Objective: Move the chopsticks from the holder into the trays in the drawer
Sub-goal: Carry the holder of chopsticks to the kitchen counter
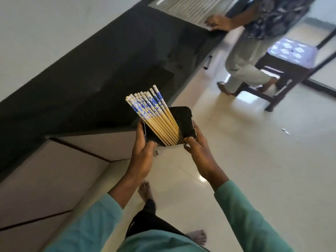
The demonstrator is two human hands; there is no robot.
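A black rectangular holder (183, 117) is carried in front of me above the floor, held from both sides. My left hand (143, 153) grips its left side and my right hand (198, 151) grips its right near corner. Several wooden chopsticks (156, 115) with blue-and-white patterned tops lean in the holder, their tops fanned toward the upper left. No drawer or trays are visible in this view.
A dark countertop (94, 73) runs diagonally on the left above beige cabinet fronts (54, 170). Another person (254, 51) stands ahead with a hand on the counter's far end. A wooden stool (283, 62) stands at the right on the glossy tiled floor (254, 142).
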